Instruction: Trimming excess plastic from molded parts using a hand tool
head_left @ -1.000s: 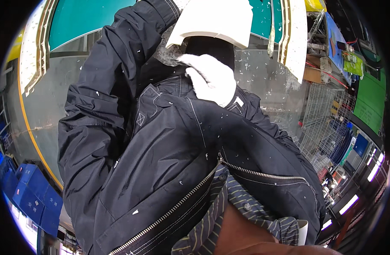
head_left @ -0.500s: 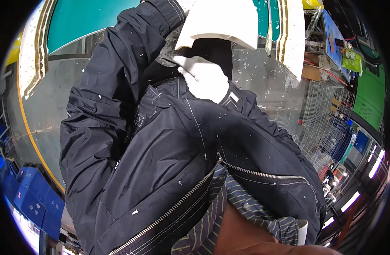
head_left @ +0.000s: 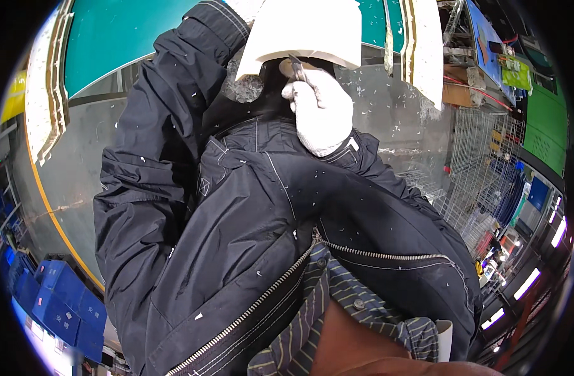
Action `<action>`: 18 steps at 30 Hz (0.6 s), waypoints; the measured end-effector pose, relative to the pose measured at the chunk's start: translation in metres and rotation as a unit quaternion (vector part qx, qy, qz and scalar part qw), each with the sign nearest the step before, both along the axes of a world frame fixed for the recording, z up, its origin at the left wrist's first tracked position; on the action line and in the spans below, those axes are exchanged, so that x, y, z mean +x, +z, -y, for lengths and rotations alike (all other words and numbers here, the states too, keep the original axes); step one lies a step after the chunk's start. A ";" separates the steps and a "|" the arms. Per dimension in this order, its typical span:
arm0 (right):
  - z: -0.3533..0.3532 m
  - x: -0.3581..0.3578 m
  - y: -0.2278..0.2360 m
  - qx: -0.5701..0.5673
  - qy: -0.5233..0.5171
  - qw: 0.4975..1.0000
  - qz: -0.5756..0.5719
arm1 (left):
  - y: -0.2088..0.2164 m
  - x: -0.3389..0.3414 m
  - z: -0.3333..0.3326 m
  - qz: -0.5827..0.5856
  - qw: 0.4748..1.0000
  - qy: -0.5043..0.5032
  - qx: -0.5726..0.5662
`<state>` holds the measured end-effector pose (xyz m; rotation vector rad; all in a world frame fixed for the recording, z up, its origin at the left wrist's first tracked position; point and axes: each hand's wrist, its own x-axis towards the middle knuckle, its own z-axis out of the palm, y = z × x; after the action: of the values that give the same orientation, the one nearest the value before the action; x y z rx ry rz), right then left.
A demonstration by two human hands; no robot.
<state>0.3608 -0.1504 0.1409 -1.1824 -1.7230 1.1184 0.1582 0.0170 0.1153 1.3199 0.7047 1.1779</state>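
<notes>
A white curved plastic part (head_left: 305, 28) sits at the top centre, its arched lower edge toward me. My right hand (head_left: 321, 113), in a white glove, is closed round a small trimming knife (head_left: 297, 67). The knife's blade points up at the arched edge, just under or touching it; I cannot tell which. My left hand (head_left: 244, 9), also gloved in white, is at the part's left side, mostly cut off by the upper frame edge. Its fingers are hidden.
A green work surface (head_left: 118, 37) lies beyond, with long white curved parts (head_left: 49, 88) at its left and more white parts (head_left: 423, 50) at its right. White shavings dot the floor. Wire cages (head_left: 475, 156) stand at the right, blue bins (head_left: 67, 301) at the lower left.
My right hand has risen and moved right, turning the knife upward to the part's edge. The white part and my left arm have shifted slightly left and up in view.
</notes>
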 end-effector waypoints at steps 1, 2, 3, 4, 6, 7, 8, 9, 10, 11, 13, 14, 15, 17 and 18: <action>0.000 0.000 -0.003 0.010 -0.030 0.999 0.025 | -0.002 0.000 -0.001 0.005 1.000 0.001 0.001; 0.000 0.001 -0.004 0.019 -0.060 0.997 0.050 | -0.003 0.000 -0.001 0.013 1.000 -0.001 -0.002; 0.000 0.001 -0.005 0.019 -0.064 0.997 0.050 | -0.005 0.000 -0.003 0.018 1.000 -0.002 -0.001; -0.001 0.002 -0.006 0.012 -0.071 0.996 0.044 | -0.006 0.001 -0.003 0.026 1.000 -0.003 -0.002; -0.001 0.004 -0.008 0.005 -0.082 0.996 0.038 | -0.008 -0.001 -0.005 -0.105 0.992 0.038 0.057; -0.002 0.003 -0.009 0.022 -0.064 0.997 0.047 | -0.011 -0.002 -0.005 -0.024 0.999 0.020 0.015; -0.002 0.002 -0.009 0.039 -0.045 0.997 0.056 | -0.014 -0.004 -0.005 0.057 0.998 0.001 -0.027; -0.001 0.000 -0.007 0.031 -0.044 0.997 0.053 | -0.018 -0.006 -0.005 0.056 0.998 0.003 -0.027; -0.002 0.002 -0.008 0.031 -0.048 0.997 0.055 | -0.018 -0.003 -0.007 0.128 0.990 -0.029 -0.050; -0.003 0.003 -0.009 0.041 -0.043 0.996 0.061 | -0.018 0.000 -0.008 0.199 0.975 -0.061 -0.074; -0.003 0.004 -0.010 0.051 -0.040 0.996 0.069 | -0.019 0.004 -0.007 0.150 0.986 -0.053 -0.054; -0.003 0.001 -0.008 0.068 -0.034 0.995 0.064 | -0.020 0.004 -0.006 0.099 0.994 -0.039 -0.033; -0.003 0.000 -0.006 0.085 -0.028 0.994 0.060 | -0.020 0.005 -0.007 0.099 0.994 -0.040 -0.032; -0.004 -0.004 0.001 0.126 -0.004 0.987 0.098 | -0.024 0.000 -0.006 0.181 0.980 -0.038 -0.075; -0.003 -0.006 0.003 0.166 0.017 0.976 0.138 | -0.026 -0.003 -0.005 0.180 0.980 -0.034 -0.075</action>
<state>0.3551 -0.1469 0.1436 -1.1366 -2.0522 0.6706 0.1547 0.0221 0.0897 0.9644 0.4702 1.2408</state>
